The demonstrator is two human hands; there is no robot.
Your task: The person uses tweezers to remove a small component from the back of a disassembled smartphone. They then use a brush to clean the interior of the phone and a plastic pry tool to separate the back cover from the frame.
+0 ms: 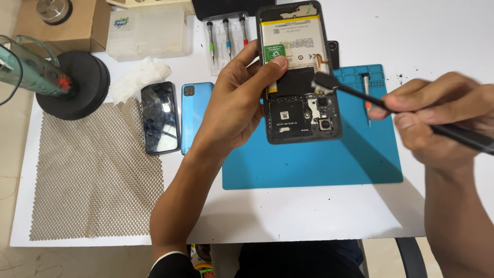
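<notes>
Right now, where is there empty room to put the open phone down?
The blue mat is bare below the open phone. White table beyond it too. Crowded: top, by the screwdriver set, and by the two phones.

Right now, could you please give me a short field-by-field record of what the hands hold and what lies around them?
Left hand: grips the opened phone by its left edge, thumb on the battery, tilted above the mat.
Right hand: holds a black brush, bristle end touching the phone's middle.
Work surface: blue mat on a white table.
On the mat: one screwdriver.
Left of the mat: blue back cover, dark screen panel, crumpled tissue, mesh sheet.
Behind: clear case of screwdrivers.
</notes>
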